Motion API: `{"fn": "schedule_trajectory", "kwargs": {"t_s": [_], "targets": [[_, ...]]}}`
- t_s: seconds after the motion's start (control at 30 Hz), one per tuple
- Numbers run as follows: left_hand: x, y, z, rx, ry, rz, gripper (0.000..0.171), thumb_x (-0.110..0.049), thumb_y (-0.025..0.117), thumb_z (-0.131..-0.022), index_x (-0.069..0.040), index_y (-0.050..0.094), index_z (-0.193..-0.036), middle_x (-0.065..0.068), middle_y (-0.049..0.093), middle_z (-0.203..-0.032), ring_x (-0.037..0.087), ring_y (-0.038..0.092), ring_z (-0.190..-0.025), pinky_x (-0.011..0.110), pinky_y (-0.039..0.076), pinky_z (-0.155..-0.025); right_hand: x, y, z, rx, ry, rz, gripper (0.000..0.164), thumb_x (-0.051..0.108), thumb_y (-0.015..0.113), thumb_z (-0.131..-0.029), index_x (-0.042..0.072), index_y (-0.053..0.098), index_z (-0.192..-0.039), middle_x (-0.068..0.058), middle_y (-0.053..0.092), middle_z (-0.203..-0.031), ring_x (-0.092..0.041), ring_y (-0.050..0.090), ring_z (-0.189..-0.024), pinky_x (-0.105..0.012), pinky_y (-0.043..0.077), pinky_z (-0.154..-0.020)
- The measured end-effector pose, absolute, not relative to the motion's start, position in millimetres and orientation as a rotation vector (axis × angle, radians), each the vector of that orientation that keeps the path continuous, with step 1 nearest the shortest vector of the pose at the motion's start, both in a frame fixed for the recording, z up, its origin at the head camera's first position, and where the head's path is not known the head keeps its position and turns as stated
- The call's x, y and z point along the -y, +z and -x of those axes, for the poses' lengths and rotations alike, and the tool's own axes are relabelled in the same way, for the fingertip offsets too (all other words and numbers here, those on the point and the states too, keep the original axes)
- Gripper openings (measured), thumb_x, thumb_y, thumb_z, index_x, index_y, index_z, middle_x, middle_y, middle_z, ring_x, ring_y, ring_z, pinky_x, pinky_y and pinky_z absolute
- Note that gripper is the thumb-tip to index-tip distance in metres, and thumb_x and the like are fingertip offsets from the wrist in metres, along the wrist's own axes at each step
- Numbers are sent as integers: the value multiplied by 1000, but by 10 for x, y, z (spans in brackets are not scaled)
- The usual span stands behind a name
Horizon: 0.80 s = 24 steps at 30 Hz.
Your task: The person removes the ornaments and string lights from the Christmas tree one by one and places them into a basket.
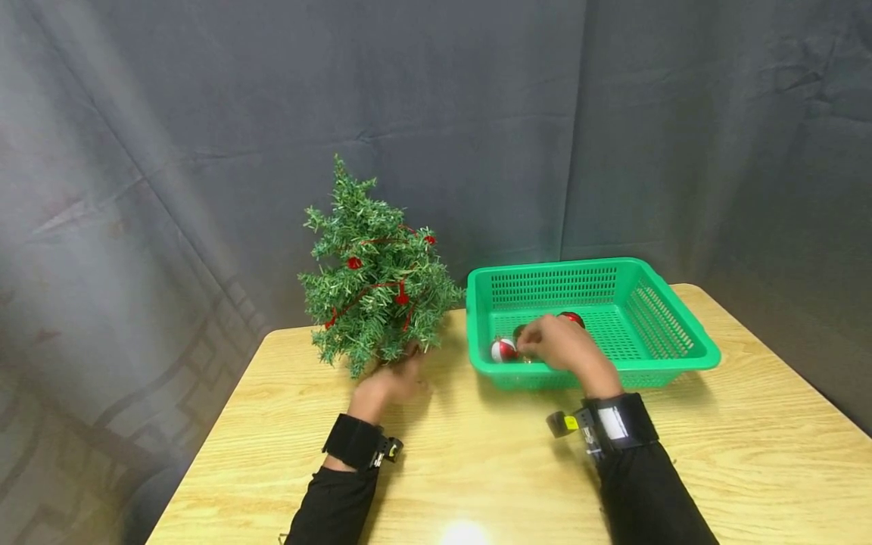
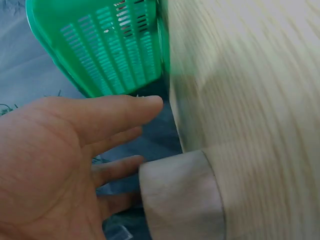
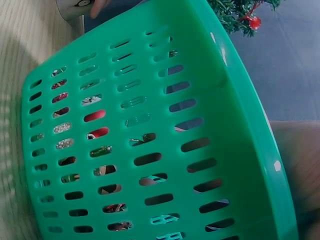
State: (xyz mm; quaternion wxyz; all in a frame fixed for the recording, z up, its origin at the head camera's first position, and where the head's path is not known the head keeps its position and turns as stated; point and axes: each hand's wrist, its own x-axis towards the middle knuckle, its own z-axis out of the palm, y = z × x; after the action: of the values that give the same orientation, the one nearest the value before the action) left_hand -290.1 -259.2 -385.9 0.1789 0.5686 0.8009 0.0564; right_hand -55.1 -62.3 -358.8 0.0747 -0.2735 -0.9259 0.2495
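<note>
A small green Christmas tree (image 1: 378, 284) with a red garland stands at the left of the table. My left hand (image 1: 393, 384) is low by its foot, partly under the branches. In the left wrist view, that hand's thumb and fingers (image 2: 117, 112) are extended beside the tree's round, pale base (image 2: 182, 197); contact is unclear. My right hand (image 1: 562, 347) reaches down into a green plastic basket (image 1: 698, 354), next to a red-and-white ball ornament (image 1: 503, 350). Blur and the basket wall (image 3: 165, 120) hide whether its fingertips hold anything.
A dark red ornament (image 1: 572, 319) lies in the basket behind my right hand. The basket stands on the right part of the wooden table (image 1: 490, 446). A grey curtain (image 1: 463, 136) hangs behind the table.
</note>
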Motion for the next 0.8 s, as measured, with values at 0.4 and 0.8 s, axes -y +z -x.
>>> {"fn": "schedule_trajectory", "kwargs": {"t_s": [0.4, 0.8], "targets": [[2567, -3996, 2961, -2383, 141, -1692, 70, -27, 56, -101, -30, 19, -160, 12, 11, -168, 39, 35, -146, 74, 0, -116, 629, -3594, 556, 2778, 757, 823, 14, 24, 66, -96, 16, 75, -104, -6, 74, -111, -25, 68, -101, -46, 56, -82], [2630, -4003, 3063, -2289, 80, -1741, 50, -12, 41, -105, -12, 33, -155, 19, 66, -125, 23, 62, -79, 46, 52, -91, 611, -3594, 569, 2779, 782, 815, 15, 24, 67, -96, 17, 75, -107, -2, 75, -108, -19, 67, -93, -40, 55, -78]]}}
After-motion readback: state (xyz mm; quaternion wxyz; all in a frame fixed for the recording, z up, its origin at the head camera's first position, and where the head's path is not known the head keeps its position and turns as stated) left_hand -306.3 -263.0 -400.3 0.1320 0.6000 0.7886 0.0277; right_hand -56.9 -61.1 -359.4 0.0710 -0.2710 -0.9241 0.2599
